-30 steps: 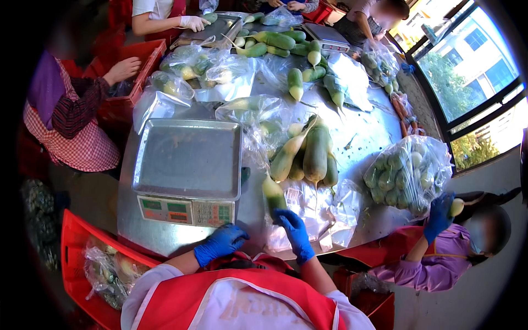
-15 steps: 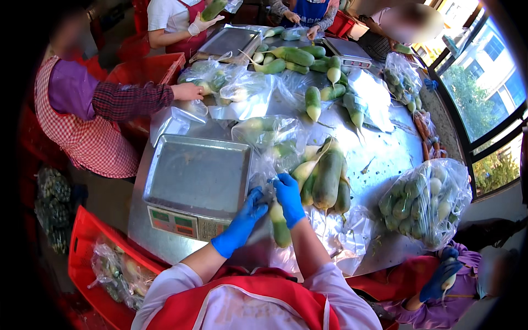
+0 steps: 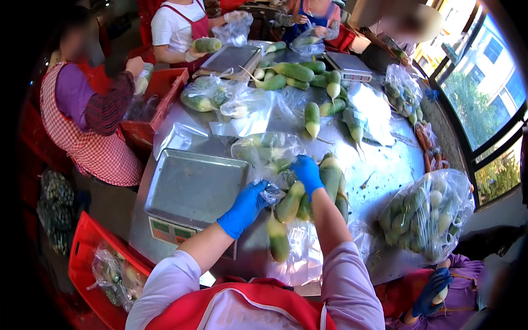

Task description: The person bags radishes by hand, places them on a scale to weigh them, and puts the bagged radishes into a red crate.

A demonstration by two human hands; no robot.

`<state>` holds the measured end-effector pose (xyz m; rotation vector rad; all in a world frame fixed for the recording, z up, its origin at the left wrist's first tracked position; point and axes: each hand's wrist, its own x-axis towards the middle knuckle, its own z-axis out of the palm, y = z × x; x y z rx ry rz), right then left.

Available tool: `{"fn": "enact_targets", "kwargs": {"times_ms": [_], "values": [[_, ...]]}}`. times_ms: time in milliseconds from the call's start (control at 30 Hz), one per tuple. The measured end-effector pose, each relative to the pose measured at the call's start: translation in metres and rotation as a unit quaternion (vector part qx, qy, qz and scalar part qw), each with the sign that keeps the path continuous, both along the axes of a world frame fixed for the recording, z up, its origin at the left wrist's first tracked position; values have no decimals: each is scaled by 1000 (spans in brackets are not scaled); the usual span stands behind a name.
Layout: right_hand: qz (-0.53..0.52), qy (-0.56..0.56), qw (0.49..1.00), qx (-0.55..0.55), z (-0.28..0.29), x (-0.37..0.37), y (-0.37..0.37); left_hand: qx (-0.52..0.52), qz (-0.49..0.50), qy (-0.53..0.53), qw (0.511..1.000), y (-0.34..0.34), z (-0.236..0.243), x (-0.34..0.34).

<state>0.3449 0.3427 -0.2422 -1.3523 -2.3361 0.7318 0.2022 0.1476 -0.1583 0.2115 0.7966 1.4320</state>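
My left hand, in a blue glove, pinches the crumpled edge of a clear plastic bag to the right of the scale. My right hand, gloved in blue too, has curled fingers at the far end of a green-and-white radish; what lies under the fingers is hidden. Beside it leans a heap of large radishes. Another radish lies nearer to me. Beyond both hands lies a clear bag with radishes in it.
Loose radishes and bagged ones cover the far table. A big full bag stands at right. A red crate is at lower left, another at far left. Several co-workers stand around the metal table.
My hands have moved apart: the right went forward and right, the left slightly left with the plastic. A radish has shifted toward me. The left co-worker has drawn a bag off the table.
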Motion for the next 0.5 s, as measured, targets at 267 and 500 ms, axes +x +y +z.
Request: {"fn": "enact_targets", "kwargs": {"times_ms": [267, 500], "values": [[48, 530, 760, -374, 170, -18, 52, 23, -39, 6, 999, 62, 3, -28], [80, 527, 765, -362, 294, -46, 54, 248, -21, -106, 963, 89, 85, -50]]}}
